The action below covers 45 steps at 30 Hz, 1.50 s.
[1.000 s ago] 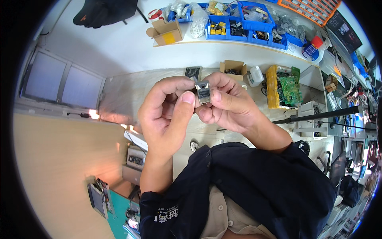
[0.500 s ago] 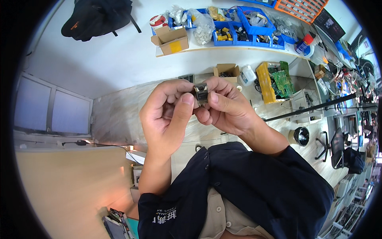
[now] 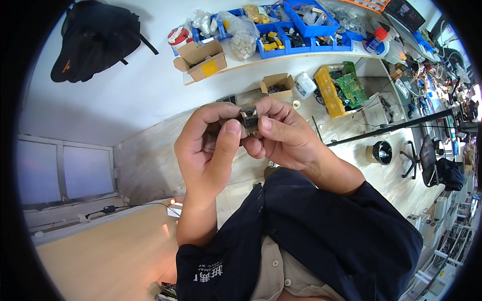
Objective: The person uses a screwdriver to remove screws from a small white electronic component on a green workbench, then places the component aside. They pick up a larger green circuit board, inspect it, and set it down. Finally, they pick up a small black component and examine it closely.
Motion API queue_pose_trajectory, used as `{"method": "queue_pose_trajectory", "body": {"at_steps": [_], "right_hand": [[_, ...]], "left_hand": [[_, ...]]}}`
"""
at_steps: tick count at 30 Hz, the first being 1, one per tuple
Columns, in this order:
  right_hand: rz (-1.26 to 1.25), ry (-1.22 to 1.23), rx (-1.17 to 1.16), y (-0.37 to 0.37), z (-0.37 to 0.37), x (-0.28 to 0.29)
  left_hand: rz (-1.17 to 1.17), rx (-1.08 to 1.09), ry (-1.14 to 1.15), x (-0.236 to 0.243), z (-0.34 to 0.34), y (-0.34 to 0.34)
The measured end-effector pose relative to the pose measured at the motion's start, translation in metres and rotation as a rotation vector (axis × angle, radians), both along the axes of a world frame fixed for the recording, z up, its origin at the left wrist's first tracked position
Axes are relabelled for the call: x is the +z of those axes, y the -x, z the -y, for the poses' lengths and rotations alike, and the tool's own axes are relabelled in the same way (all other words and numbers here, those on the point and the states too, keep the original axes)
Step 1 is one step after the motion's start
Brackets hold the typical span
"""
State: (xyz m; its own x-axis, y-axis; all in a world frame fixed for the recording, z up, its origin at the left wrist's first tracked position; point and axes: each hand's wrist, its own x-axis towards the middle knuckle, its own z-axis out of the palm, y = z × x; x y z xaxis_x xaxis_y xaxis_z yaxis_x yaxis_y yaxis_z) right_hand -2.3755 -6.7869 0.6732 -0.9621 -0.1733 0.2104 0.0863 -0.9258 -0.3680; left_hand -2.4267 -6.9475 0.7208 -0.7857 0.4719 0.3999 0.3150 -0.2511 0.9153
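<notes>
Between my two hands is a small block-shaped part (image 3: 249, 120), dark with lighter metallic-looking edges; its exact kind is too small to tell. My left hand (image 3: 208, 145) pinches its left side with the thumb in front and the fingers curled behind. On the other side my right hand (image 3: 286, 133) grips it between thumb and bent fingers. The part is held up in front of my chest, above the floor. Its rear and underside are hidden by my fingers.
Along the far wall a shelf (image 3: 236, 65) carries blue bins (image 3: 273, 52), bagged parts and an open cardboard box (image 3: 203, 68). Below are a yellow crate (image 3: 326, 95) with green circuit boards and a white jug (image 3: 305, 86). A black bar (image 3: 389, 129) juts in from the right, near a waste bin (image 3: 381, 152).
My view has turned and shifted, so the shelf and bins now appear further left. Both hands keep the same grip on the small part, which looks slightly turned.
</notes>
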Motion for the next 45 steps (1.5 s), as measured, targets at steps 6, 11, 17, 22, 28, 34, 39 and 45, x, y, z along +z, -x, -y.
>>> {"method": "queue_pose_trajectory", "body": {"at_steps": [6, 11, 17, 22, 28, 34, 39, 45], "right_hand": [[0.039, -0.005, -0.012, 0.058, -0.089, -0.008], [0.151, -0.086, -0.019, 0.085, -0.195, -0.028], [0.373, -0.078, -0.041, 0.122, -0.282, -0.080], [0.372, -0.157, -0.112, 0.167, -0.320, -0.095], [0.365, -0.592, -0.341, 0.212, -0.357, -0.076], [0.304, -1.006, -0.463, 0.241, -0.388, -0.062], [0.171, -1.154, -0.454, 0.253, -0.420, -0.059], [0.000, -1.129, -0.462, 0.254, -0.493, -0.051]], "left_hand": [[0.023, -0.005, 0.087, -0.009, -0.082, 0.065], [-0.005, 0.007, 0.288, -0.031, -0.177, 0.114], [-0.134, -0.178, 0.427, -0.077, -0.267, 0.167], [-0.264, -0.192, 0.509, -0.086, -0.319, 0.223], [-0.469, -0.331, 0.491, -0.072, -0.363, 0.294], [-0.612, -0.420, 0.519, -0.066, -0.390, 0.336], [-0.547, -0.436, 0.574, -0.061, -0.409, 0.344], [-0.231, -0.304, 0.514, -0.074, -0.465, 0.329]]}}
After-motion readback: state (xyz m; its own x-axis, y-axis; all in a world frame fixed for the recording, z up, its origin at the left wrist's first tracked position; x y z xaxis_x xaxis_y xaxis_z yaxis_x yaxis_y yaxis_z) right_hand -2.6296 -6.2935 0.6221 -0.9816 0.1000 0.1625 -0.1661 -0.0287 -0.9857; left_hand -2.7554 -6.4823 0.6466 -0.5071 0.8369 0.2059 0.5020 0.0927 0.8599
